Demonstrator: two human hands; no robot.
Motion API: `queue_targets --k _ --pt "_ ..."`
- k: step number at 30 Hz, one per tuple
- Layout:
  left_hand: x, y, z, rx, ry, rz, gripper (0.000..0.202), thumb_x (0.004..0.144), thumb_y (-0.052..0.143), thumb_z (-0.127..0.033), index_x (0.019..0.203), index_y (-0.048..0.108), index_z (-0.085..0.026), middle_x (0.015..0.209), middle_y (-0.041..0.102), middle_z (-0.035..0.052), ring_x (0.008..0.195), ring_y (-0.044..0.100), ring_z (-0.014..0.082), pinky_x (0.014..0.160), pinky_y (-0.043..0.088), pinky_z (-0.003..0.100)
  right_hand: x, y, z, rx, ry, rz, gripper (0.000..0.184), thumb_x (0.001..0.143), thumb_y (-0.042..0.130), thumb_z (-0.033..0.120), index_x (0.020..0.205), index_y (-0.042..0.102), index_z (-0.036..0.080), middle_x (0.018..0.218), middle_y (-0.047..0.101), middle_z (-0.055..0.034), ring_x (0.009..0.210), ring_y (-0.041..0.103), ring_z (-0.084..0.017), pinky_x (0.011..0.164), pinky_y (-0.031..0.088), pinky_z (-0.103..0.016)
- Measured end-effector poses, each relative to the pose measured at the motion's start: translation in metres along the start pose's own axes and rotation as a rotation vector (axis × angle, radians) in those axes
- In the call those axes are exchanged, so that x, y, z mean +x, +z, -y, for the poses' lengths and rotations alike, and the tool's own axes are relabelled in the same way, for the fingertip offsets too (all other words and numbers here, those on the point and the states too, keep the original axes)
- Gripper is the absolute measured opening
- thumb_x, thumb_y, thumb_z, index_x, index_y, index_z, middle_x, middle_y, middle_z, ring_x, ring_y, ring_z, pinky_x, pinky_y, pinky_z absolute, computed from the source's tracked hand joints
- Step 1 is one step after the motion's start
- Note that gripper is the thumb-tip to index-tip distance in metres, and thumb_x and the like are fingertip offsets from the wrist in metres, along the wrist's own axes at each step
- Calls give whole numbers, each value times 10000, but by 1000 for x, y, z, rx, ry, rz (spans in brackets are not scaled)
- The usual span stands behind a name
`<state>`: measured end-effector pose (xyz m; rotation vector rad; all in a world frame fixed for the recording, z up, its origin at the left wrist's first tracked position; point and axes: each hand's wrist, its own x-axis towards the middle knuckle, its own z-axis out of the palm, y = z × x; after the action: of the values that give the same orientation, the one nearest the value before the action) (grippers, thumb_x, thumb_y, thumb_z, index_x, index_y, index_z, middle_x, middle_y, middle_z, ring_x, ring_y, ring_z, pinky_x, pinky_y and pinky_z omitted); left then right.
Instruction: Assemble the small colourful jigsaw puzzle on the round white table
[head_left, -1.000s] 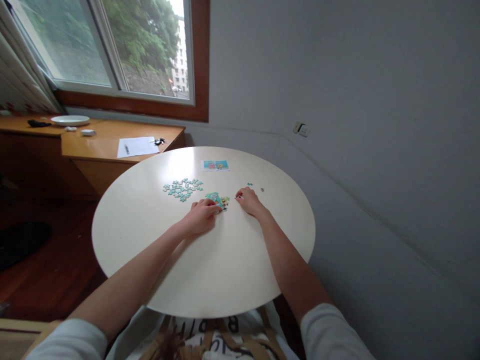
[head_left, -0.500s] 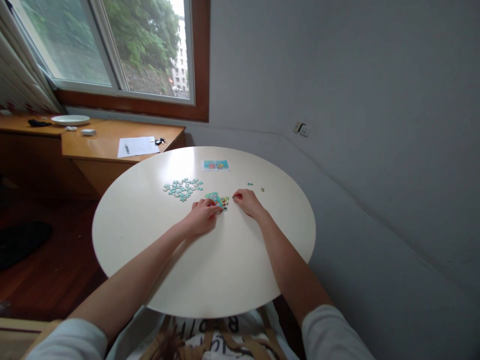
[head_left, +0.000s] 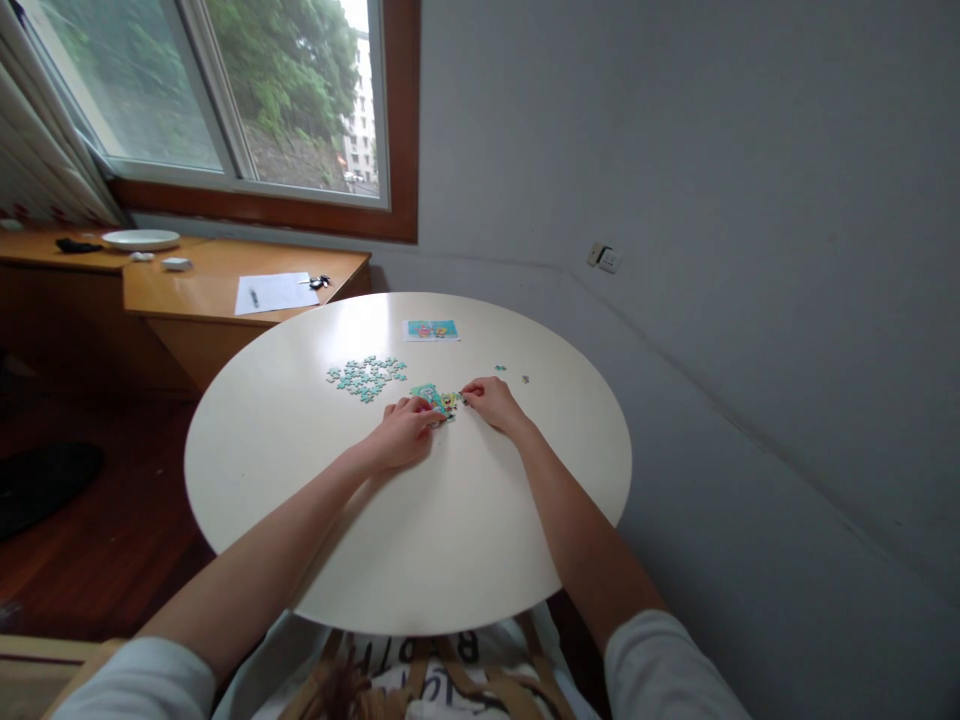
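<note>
A partly joined jigsaw puzzle, teal and yellow, lies flat on the white round table. My left hand rests on its left and near side with fingers stretched over it, hiding part of the picture. At the right edge of the joined part, my right hand pinches a small puzzle piece between thumb and fingertips. That piece is close against the joined part; whether it interlocks is too small to tell. Several loose puzzle pieces lie in a cluster to the left.
A printed picture card lies beyond the puzzle. Two single pieces, one teal and one darker, lie right of centre. Behind the table, a wooden desk holds a paper sheet, keys and a white plate.
My right hand has moved slightly left, bringing its pinched piece up to the right edge of the joined puzzle. My left hand has stayed in place.
</note>
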<state>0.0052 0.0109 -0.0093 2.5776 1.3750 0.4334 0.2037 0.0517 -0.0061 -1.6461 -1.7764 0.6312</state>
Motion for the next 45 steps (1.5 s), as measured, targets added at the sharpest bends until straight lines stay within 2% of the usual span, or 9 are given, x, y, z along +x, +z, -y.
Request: queue_targets --k 10,18,22,45 --pt "-1 -4 -1 -15 -6 30 449 784 425 -169 1163 637 -286 1178 544 89 1085 470 285 949 351 462 -2 -1 1 -12 12 17 155 735 591 158 813 724 143 817 723 -55 759 626 -133 702 449 -224" --pt "-1 -5 -3 -15 -16 51 450 798 414 -163 1181 624 -271 1204 534 95 1112 461 291 957 344 463 2 4 -6 170 39 88 141 687 651 179 793 727 126 673 693 -30 644 603 -115 619 446 -202" --pt "-1 -5 -2 -16 -9 40 450 790 423 -165 1176 626 -277 1196 537 93 1106 460 293 956 341 465 0 5 -6 180 43 141 130 653 684 186 759 725 124 646 684 -21 618 598 -113 589 434 -193" --pt "0 -4 0 -18 2 29 443 782 434 -182 1167 627 -289 1190 540 92 1093 464 296 950 356 473 1 7 -7 155 54 119 106 619 711 186 709 738 137 643 697 -26 646 622 -135 635 474 -216"
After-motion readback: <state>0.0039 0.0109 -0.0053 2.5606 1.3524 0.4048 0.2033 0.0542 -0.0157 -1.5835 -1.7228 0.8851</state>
